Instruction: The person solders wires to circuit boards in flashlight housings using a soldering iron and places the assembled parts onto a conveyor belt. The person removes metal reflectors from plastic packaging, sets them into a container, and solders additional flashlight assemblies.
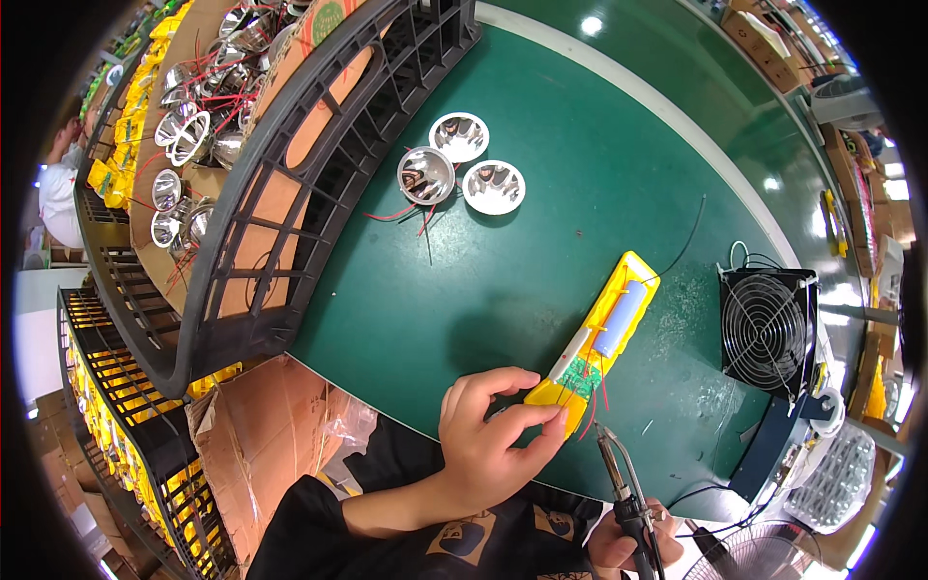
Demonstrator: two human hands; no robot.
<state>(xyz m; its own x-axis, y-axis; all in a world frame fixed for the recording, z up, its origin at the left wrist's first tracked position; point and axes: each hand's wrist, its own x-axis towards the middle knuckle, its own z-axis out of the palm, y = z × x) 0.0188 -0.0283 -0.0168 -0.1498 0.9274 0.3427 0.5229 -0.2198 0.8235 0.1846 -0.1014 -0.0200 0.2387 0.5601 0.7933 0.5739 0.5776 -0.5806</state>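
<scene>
Yellow casing [604, 333] lies open on the green worktop [541, 232], showing a pale blue battery [619, 317] and green circuit board [580, 377]. Left hand [488, 435] pinches its near end; right hand [619, 541] grips a soldering iron [619, 474], tip beside the board. Three silver reflectors [459, 159] sit well apart.

Yellow casing [607, 333] under the left fingers [503, 387]: glossy plastic. Soldering iron [619, 474] tip beside them: bare metal. Table [580, 174]: smooth green, slightly glossy.

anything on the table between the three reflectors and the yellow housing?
Head view: mostly bare green table between the reflectors and the yellow housing. Only thin red and dark wire ends trail from the reflectors.
</scene>
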